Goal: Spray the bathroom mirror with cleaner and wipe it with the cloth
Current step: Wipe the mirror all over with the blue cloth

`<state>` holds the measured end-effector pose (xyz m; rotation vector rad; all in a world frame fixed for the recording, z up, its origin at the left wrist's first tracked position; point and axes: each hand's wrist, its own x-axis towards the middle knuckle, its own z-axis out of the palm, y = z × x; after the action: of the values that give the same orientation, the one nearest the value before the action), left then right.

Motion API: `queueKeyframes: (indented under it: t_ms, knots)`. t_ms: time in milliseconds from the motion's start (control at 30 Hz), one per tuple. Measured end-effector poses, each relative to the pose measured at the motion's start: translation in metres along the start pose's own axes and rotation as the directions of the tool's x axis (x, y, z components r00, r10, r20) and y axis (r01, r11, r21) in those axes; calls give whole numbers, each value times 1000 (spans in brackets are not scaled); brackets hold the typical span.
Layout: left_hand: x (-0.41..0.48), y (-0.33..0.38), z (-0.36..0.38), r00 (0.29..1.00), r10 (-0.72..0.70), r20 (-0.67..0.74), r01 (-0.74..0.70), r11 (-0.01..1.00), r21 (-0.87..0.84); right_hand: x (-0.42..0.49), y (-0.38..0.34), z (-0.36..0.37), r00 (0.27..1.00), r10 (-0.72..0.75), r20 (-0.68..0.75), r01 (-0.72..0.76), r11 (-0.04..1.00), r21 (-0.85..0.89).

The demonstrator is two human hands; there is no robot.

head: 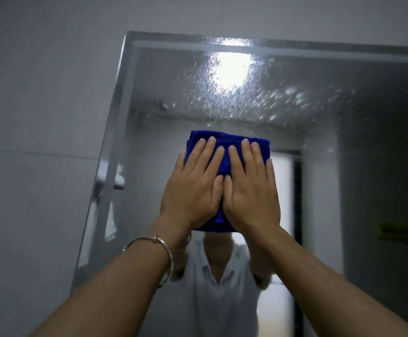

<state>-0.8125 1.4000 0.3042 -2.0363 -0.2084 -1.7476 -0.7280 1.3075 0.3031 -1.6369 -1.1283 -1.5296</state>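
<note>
A folded blue cloth [229, 142] lies flat against the bathroom mirror [344, 132], near its middle. My left hand [193, 188] and my right hand [251, 190] press side by side on the cloth, palms flat, fingers pointing up and slightly spread. Spray droplets [229, 93] cover the glass above the cloth, thickest around a bright reflected ceiling light. The glass beside and below my hands shows few droplets. No spray bottle is in view.
The mirror's metal frame [110, 152] runs down the left side, with grey wall tiles [35, 142] beyond it. The glass reflects a person in a white shirt and a bright doorway [283, 203]. A thin bracelet [154, 242] circles my left wrist.
</note>
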Motion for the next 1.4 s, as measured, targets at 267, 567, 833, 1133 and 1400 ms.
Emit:
queueKeyframes:
  t_ms: [267,567,833,1133,1400]
  knots:
    - [-12,3,1,1000,-12,-7,12,998,61,-12,1,6,999,-40,-37,39,999,-13]
    - [-59,4,3,992,-122,25,117,983,140,-40,-9,15,987,-155,-41,155,988,-10]
    - [-56,2,4,997,-83,-6,83,978,193,-37,-8,18,986,-157,-55,154,987,-53]
    - [-42,-62,-18,999,-33,30,25,971,236,-1,-61,31,987,-153,-44,149,985,-89]
    - [-16,-162,-51,996,-68,65,45,952,302,65,-141,59,982,-183,-54,178,981,-73]
